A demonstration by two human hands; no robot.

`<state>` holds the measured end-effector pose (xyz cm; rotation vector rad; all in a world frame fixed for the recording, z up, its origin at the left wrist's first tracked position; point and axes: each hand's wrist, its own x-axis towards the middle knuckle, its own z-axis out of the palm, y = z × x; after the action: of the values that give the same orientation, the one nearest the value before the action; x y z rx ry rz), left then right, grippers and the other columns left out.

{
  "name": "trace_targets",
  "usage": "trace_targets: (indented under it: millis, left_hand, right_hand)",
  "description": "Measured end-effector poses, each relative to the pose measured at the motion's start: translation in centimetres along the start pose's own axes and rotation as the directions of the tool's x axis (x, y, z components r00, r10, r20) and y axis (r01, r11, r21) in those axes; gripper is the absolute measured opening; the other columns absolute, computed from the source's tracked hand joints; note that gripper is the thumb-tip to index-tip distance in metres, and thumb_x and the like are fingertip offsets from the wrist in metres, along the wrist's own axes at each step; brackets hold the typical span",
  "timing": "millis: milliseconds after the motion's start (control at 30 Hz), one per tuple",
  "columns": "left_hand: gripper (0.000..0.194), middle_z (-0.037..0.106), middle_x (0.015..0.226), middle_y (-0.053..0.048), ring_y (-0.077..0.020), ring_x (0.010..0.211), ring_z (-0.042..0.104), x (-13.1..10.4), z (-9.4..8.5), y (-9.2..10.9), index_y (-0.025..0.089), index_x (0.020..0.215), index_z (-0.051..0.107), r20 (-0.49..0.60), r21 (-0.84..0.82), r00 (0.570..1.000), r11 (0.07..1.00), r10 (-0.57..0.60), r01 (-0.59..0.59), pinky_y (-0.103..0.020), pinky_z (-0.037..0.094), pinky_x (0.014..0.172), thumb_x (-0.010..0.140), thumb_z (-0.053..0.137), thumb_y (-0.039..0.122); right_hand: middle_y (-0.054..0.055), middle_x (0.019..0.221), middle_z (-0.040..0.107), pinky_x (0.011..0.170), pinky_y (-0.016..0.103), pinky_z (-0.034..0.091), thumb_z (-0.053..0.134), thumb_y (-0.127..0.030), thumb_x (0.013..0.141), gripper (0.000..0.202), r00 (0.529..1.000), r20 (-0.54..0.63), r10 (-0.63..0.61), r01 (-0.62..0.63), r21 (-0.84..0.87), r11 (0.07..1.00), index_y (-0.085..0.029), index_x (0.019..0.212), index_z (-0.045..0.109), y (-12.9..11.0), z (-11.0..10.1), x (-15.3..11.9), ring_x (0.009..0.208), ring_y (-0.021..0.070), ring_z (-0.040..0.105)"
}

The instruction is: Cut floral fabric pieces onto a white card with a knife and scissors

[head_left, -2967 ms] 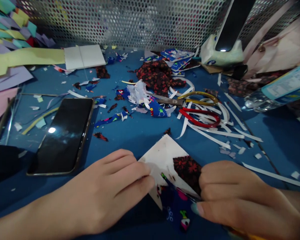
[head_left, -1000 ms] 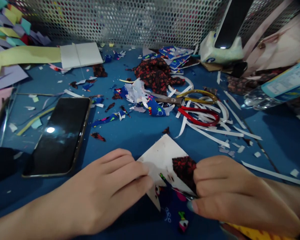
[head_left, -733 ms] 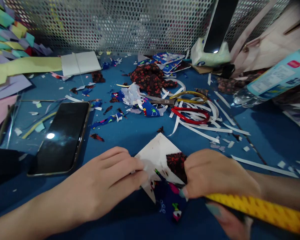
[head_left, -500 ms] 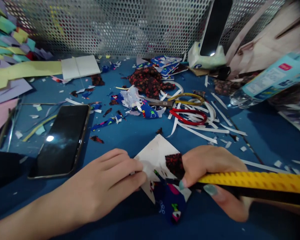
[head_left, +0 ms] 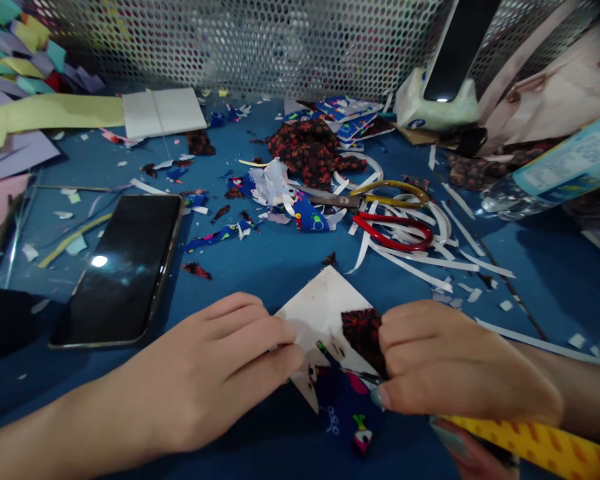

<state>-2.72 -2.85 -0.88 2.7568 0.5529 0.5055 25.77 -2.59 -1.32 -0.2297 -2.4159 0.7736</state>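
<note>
A small white square of paper or card lies cornerwise in front of me, with a dark red-patterned fabric scrap on its right side. Blue printed fabric with bright figures covers its near corner. My left hand presses the left edge of the card, thumb and fingers closed together on it. My right hand is closed around a yellow dimpled-handled tool; its thin dark tip reaches the blue fabric. The tool's exact kind is hard to make out.
Scissors with a red and a yellow handle lie among white paper strips. A phone lies left. Fabric scraps, a white pad, a tissue pack and a water bottle stand or lie farther back, before a perforated metal panel.
My right hand has rolled over, so its back now faces up, and the yellow tool handle has swung lower, toward me. My left hand stays on the card. The view has shifted slightly.
</note>
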Motion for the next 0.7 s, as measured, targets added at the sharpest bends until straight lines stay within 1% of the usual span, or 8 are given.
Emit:
trace_targets:
  millis: [67,167,233,300,367,433,500,700]
  left_hand:
    - [0.020,0.066,0.107,-0.006,-0.0178,0.089,0.052,0.0,0.0,0.0,0.013,0.106,0.064,-0.014,0.000,1.000,1.000,0.005,-0.005,-0.032,0.043,0.089,0.101,0.044,0.012]
    - [0.018,0.064,0.106,-0.005,-0.0171,0.089,0.050,-0.2,0.1,0.0,0.014,0.107,0.063,0.006,-0.013,1.000,1.000,0.011,-0.011,-0.032,0.042,0.089,0.101,0.046,0.011]
    - [0.016,0.063,0.107,-0.005,-0.0169,0.089,0.050,-0.4,0.1,0.0,0.013,0.110,0.062,0.027,0.000,0.999,1.000,0.021,-0.021,-0.032,0.041,0.090,0.099,0.050,0.010]
    - [0.019,0.062,0.110,-0.007,-0.0176,0.092,0.051,-0.5,0.1,0.0,0.012,0.114,0.060,0.041,0.030,0.999,0.999,0.034,-0.035,-0.034,0.041,0.093,0.098,0.052,0.009]
    - [0.022,0.061,0.111,-0.008,-0.0184,0.094,0.051,-0.5,0.0,0.0,0.011,0.117,0.059,0.044,0.044,0.998,0.998,0.041,-0.043,-0.036,0.041,0.095,0.097,0.052,0.008]
    - [0.021,0.061,0.109,-0.008,-0.0181,0.093,0.051,-0.4,-0.1,0.1,0.011,0.116,0.059,0.039,0.029,0.999,0.999,0.028,-0.029,-0.034,0.042,0.092,0.098,0.050,0.007]
    - [0.019,0.061,0.107,-0.007,-0.0176,0.091,0.051,-0.2,-0.2,0.2,0.012,0.114,0.060,0.038,0.014,0.999,1.000,0.010,-0.010,-0.033,0.042,0.089,0.098,0.049,0.007]
    - [0.020,0.061,0.110,-0.007,-0.0176,0.092,0.051,-0.4,0.1,0.1,0.013,0.116,0.059,0.058,0.018,0.998,1.000,0.003,-0.004,-0.033,0.042,0.090,0.099,0.050,0.009]
  right_hand:
    - [-0.002,0.059,0.052,0.056,0.031,0.037,0.037,-0.020,0.102,0.025,0.992,0.125,-0.029,0.043,-0.118,0.992,-0.016,0.088,0.057,-0.2,-0.6,0.2,0.053,0.0139,0.048]
    - [-0.003,0.058,0.051,0.055,0.032,0.034,0.041,-0.014,0.099,0.020,0.988,0.151,-0.031,0.059,-0.185,0.981,-0.018,0.083,0.054,-0.6,-0.6,0.4,0.052,0.0141,0.046]
    - [-0.003,0.058,0.052,0.055,0.031,0.035,0.039,-0.021,0.099,0.020,0.998,0.056,-0.019,0.025,-0.110,0.994,-0.018,0.087,0.055,-0.7,0.0,0.3,0.051,0.0135,0.046]
    - [-0.002,0.058,0.054,0.053,0.029,0.038,0.034,-0.026,0.097,0.025,0.995,-0.099,0.032,-0.032,-0.003,0.999,-0.018,0.090,0.057,-0.6,0.8,0.2,0.049,0.0127,0.046]
    - [0.000,0.059,0.059,0.051,0.026,0.042,0.035,-0.028,0.093,0.027,0.957,-0.276,0.083,-0.061,0.086,0.994,-0.017,0.088,0.059,-0.4,1.6,0.1,0.048,0.0120,0.050]
    - [0.002,0.061,0.064,0.050,0.024,0.045,0.041,-0.028,0.088,0.024,0.908,-0.399,0.130,-0.076,0.150,0.986,-0.017,0.085,0.061,-0.3,2.0,0.1,0.049,0.0117,0.056]
    - [0.003,0.063,0.066,0.048,0.022,0.045,0.047,-0.026,0.083,0.017,0.892,-0.423,0.159,-0.084,0.190,0.978,-0.017,0.084,0.061,-0.3,2.0,0.1,0.048,0.0112,0.057]
    - [0.000,0.063,0.063,0.050,0.022,0.045,0.047,-0.019,0.076,0.019,0.934,-0.303,0.188,-0.128,0.207,0.970,-0.018,0.090,0.059,-0.4,1.5,-0.1,0.049,0.0105,0.055]
